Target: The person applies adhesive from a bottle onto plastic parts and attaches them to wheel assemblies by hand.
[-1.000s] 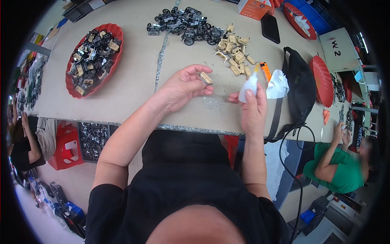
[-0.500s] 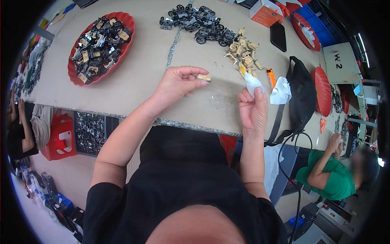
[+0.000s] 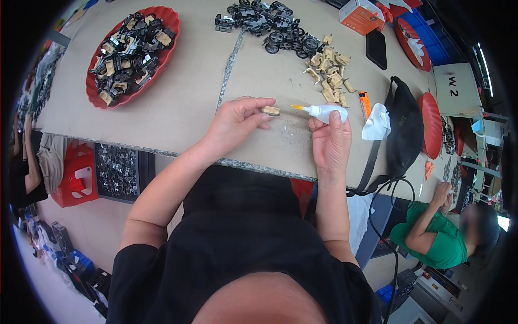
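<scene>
While both hands work over the cardboard-covered table [image 3: 178,108], left hand [image 3: 237,121] pinches a tan piece [image 3: 270,111], right hand [image 3: 330,141] grips a glue bottle [image 3: 322,112].

- A small assembly workshop, going by the long cardboard-covered worktable [image 3: 178,108] everything sits on.
- At the table's far left, a red tray [image 3: 129,54] heaped with black and tan plastic parts.
- At its far edge, a loose pile of black wheeled parts [image 3: 270,24]; just right of that, a scatter of tan pieces [image 3: 330,73].
- Under the table's near edge, a crate of dark parts [image 3: 116,171] beside a red stool [image 3: 78,175].
- Off the table's right end, another worker in a green shirt [image 3: 437,237] sits low.
</scene>
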Demonstrator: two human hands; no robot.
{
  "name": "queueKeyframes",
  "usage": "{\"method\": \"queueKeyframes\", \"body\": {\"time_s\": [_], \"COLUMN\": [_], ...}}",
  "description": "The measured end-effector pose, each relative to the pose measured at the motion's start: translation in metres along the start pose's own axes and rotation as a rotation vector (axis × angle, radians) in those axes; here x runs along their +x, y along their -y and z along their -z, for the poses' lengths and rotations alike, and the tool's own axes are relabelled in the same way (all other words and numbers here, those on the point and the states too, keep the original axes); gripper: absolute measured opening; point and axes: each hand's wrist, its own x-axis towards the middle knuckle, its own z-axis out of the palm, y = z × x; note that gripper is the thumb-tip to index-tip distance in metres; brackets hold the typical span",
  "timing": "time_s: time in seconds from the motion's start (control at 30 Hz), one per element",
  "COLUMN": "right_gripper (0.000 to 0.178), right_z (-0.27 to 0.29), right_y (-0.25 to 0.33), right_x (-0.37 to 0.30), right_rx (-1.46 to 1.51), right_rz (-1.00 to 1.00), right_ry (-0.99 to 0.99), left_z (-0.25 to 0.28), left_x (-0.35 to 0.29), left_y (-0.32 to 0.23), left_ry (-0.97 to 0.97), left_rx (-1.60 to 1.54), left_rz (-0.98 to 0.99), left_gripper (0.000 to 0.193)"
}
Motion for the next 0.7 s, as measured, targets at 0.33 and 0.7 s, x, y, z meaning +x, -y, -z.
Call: {"method": "queueKeyframes", "body": {"time_s": [0.33, 0.7], "right_gripper": [0.022, 0.024], "right_z": [-0.009, -0.009], "right_y": [-0.006, -0.012], "right_x": [-0.008, -0.013], "right_rx": [-0.363, -0.594], "right_rz": [0.221, 0.316], "right_ry": [0.103, 0.164], "left_z": [0.005, 0.004], "left_x": [0.002, 0.003], "left_y": [-0.007, -0.007], "left_ry": [0.030, 0.047], "left_rx": [-0.085, -0.079], "left_rz": [0.109, 0.087], "left_gripper": [0.026, 0.027]}}
